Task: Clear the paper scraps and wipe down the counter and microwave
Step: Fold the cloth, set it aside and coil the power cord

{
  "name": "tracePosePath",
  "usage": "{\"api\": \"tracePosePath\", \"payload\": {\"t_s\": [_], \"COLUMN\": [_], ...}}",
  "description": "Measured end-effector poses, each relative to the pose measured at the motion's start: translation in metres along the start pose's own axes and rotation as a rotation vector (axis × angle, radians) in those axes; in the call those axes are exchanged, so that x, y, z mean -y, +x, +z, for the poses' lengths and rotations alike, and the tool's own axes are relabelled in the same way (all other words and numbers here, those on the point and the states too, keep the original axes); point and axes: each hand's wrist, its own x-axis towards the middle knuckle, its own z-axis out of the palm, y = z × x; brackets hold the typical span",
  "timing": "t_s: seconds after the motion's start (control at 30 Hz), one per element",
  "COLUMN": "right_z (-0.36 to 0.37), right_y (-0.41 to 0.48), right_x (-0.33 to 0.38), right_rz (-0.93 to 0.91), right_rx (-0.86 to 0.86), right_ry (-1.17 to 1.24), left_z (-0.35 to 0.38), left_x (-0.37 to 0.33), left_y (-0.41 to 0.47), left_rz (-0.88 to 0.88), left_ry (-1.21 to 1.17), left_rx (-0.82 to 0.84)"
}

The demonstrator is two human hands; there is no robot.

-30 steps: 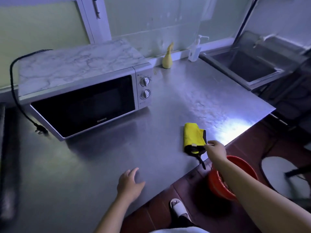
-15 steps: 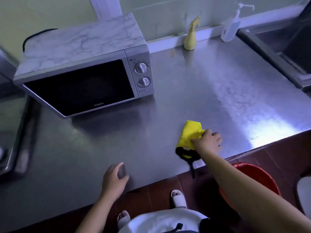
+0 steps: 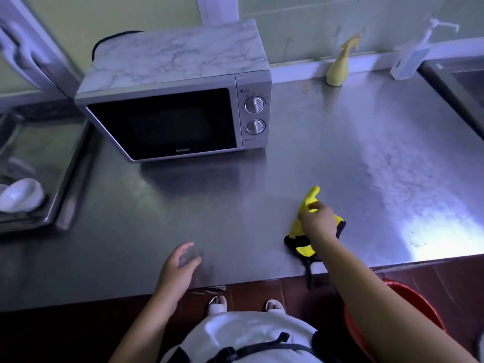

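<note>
A yellow cloth with black trim (image 3: 305,248) lies bunched on the steel counter (image 3: 353,158) near its front edge. My right hand (image 3: 318,221) grips the cloth from above and lifts its upper part off the surface. My left hand (image 3: 178,268) rests on the counter to the left of the cloth, fingers apart, holding nothing. A silver microwave (image 3: 183,100) with a marble-patterned top and two knobs stands at the back left. I see no paper scraps on the counter.
A yellow spray bottle (image 3: 339,66) and a white pump bottle (image 3: 411,56) stand against the back wall. A sink (image 3: 455,82) lies at the right, a metal tray with a white bowl (image 3: 22,195) at the left. A red bucket (image 3: 419,294) sits on the floor.
My right hand reached the flat cloth, closed on it and pulled it up into a bunch. My left hand stayed on the counter. My view shifted closer and to the left.
</note>
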Motion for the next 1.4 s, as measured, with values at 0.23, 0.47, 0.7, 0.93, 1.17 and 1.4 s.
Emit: {"api": "tracePosePath", "payload": {"t_s": [0.23,0.47,0.7,0.93,1.17,1.4], "right_z": [0.086,0.140,0.113,0.132,0.127,0.131], "right_y": [-0.073,-0.107,-0.075,-0.091,-0.082,-0.073], "right_x": [0.046,0.040,0.007,-0.006,0.009,0.004], "right_rz": [-0.239,-0.312,-0.138,-0.116,-0.053,0.096], "right_rx": [0.319,0.554,0.256,0.092,-0.040,-0.045], "right_ry": [-0.176,-0.182,-0.431,-0.646,-0.303,-0.268], "left_z": [-0.013,-0.028,-0.027,-0.017,-0.021,-0.019], "left_x": [-0.009,-0.002,0.007,-0.010,-0.021,-0.029], "left_y": [0.016,0.041,0.071,0.110,0.146,0.156], "left_rz": [-0.261,-0.325,0.297,0.481,0.415,0.346], "left_ry": [-0.356,-0.380,0.254,0.680,0.701,0.644], "left_rx": [0.109,0.155,0.048,0.314,0.492,0.558]}}
